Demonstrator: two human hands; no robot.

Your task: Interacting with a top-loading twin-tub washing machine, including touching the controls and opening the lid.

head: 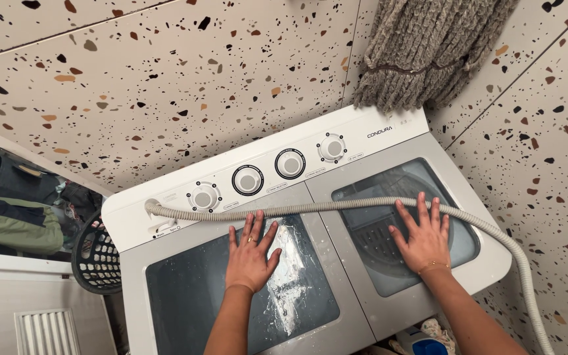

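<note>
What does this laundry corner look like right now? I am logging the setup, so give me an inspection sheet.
Surface: grey-and-white twin-tub washing machine, both lids closed.
Job's things: left lid wet, smeared; right lid tinted, tub visible beneath.
Clutter: dark laundry basket at left; mop head hanging above.
Hands: left hand flat on left lid; right hand flat on right lid, fingers at the hose.
Cables: ribbed grey hose across the top, dropping right.
Surroundings: speckled terrazzo wall.
</note>
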